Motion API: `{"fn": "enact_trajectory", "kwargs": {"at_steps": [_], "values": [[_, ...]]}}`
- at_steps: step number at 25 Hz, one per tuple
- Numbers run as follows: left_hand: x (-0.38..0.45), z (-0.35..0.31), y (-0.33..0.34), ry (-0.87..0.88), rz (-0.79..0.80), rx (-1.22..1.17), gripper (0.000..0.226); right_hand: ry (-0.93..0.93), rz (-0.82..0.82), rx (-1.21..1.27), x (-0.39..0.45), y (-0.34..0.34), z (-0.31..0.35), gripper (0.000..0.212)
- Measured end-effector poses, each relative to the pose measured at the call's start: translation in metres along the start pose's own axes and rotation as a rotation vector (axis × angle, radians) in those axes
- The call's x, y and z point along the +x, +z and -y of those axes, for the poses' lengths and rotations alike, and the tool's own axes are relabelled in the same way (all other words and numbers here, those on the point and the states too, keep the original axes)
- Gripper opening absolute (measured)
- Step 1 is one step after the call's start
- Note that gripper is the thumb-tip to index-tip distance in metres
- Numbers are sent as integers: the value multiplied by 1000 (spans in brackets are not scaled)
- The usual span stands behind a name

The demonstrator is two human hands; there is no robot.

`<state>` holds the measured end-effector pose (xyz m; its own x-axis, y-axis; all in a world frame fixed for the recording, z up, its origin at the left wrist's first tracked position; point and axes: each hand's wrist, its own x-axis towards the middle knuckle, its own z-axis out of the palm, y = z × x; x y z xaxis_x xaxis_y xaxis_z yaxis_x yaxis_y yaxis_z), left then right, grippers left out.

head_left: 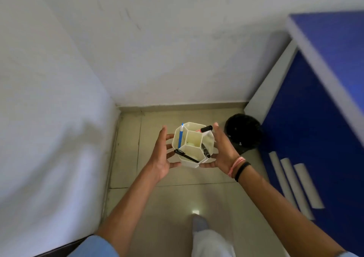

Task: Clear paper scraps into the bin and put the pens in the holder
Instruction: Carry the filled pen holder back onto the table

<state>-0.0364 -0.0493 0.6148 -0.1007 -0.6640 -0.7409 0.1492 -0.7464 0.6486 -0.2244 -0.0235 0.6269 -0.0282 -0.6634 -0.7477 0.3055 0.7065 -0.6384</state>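
Two hands cradle the pen holder point(192, 145) above the floor, near the black bin point(243, 132): left hand point(160, 158) and right hand point(222, 150) press its sides with straight, spread fingers. Four pens point(180, 136) lean loosely inside, so the person should keep it level.

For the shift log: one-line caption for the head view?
Both hands carry the white pen holder with pens, near the black bin.

Tiled floor point(167, 207): black bin point(243, 133) stands beside blue cabinet point(315, 138).
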Motion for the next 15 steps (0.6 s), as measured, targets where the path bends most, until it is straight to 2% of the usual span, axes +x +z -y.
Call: {"fn": "enact_trajectory", "kwargs": {"at_steps": [3, 7, 11, 15], "values": [[-126, -86, 26, 0, 20, 12, 56, -6, 3, 35, -128, 21, 82, 59], [-253, -144, 47, 8, 51, 31, 56, -4, -18, 20, -255, 36, 138, 57], [-331, -150, 60, 44, 75, 37, 56, -44, -9, 12, -337, 32, 146, 56], [-370, -129, 73, 40, 105, 56, 62, -69, -7, 32, -376, 9, 128, 55]]}}
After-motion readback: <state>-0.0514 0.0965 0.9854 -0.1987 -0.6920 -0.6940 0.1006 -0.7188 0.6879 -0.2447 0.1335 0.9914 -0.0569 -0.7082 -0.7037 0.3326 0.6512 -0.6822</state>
